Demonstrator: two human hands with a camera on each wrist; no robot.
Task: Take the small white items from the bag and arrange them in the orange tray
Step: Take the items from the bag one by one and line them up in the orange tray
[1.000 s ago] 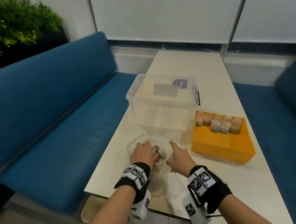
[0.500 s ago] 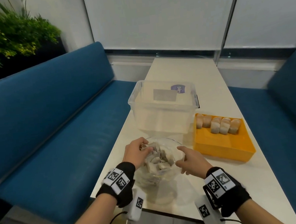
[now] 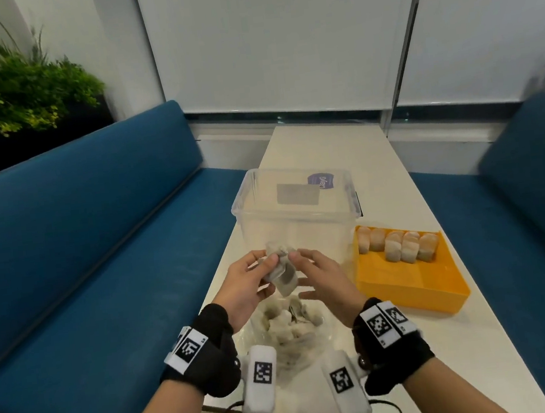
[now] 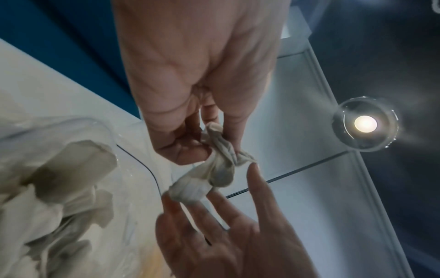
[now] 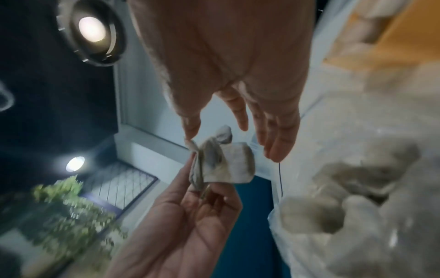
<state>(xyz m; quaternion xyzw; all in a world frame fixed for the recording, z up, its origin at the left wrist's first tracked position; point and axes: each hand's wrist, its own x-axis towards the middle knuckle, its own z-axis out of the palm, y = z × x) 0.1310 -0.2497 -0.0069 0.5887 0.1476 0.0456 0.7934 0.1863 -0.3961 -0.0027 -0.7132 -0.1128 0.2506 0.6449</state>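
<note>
My left hand holds a small white rolled cloth item up above the clear plastic bag, pinching it between thumb and fingers. My right hand is beside it with straight fingers; its thumb tip touches the item's crumpled edge. The bag lies open on the table near the front edge, with several more white items inside. The orange tray sits to the right, with a row of several rolled items along its far side.
A tall clear plastic container stands just behind my hands, left of the tray. The narrow white table runs away from me between two blue benches. Green plants are at the far left.
Both hands rose out of the bag. The left hand lifted one white item up, and the right hand left the bag's rim and came to the item.
</note>
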